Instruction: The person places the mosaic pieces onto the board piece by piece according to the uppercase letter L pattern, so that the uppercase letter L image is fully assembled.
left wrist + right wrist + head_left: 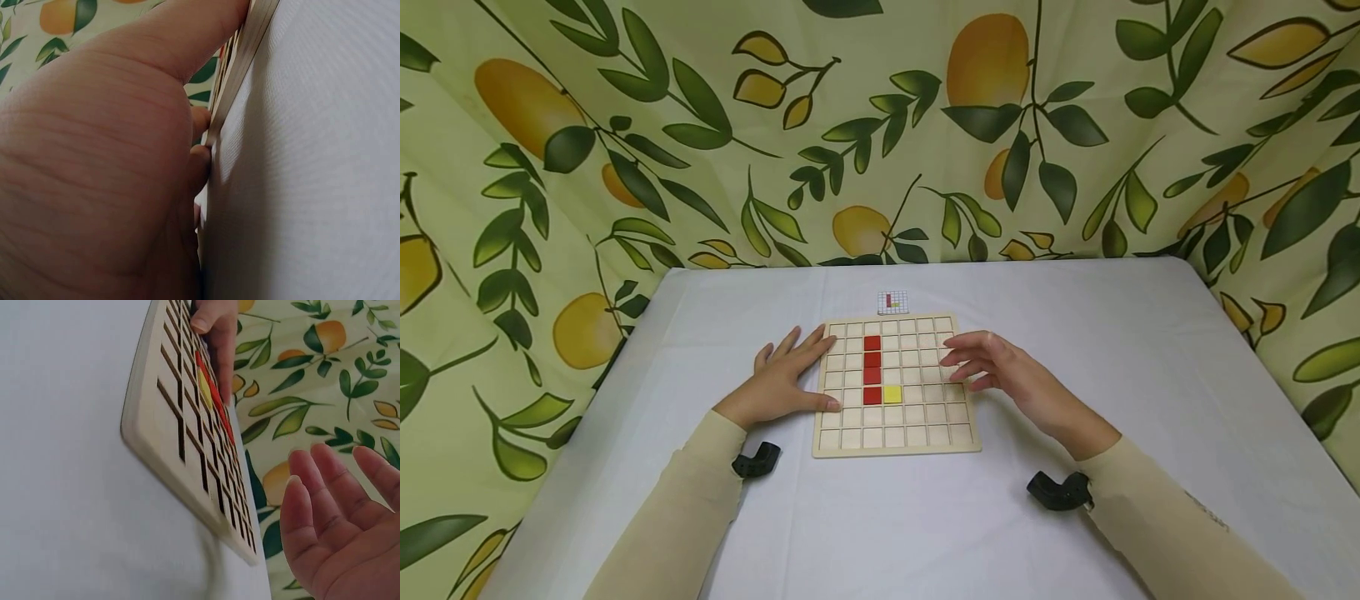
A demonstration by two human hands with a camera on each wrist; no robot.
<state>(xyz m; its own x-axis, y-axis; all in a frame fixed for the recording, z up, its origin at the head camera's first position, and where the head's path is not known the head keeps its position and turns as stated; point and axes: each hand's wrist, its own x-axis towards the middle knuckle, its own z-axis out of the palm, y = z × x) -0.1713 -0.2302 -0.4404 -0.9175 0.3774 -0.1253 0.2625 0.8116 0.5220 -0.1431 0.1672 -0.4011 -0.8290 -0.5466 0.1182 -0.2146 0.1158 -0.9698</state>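
Observation:
A wooden grid board [936, 412] lies flat on the table. A column of several red tiles [872, 360] sits in its cells, and a yellow tile [892, 394] adjoins the lowest red one on the right. My left hand [782, 383] spreads along the board's left side, thumb and fingertips touching its edge. The left wrist view shows that palm [94, 150] close beside the board's edge [240, 62]. Over the right edge hovers my right hand [1007, 371], its fingers loosely bent. Nothing is held in it, and the right wrist view shows its fingers [297, 512] apart from the board.
Just behind the board lies a small card [892, 302] printed with a grid bearing red and yellow marks. A white cloth [895, 525] covers the table. Behind it hangs a curtain [700, 200] patterned with fruit and leaves. Each sleeve carries a black wrist device [1060, 492].

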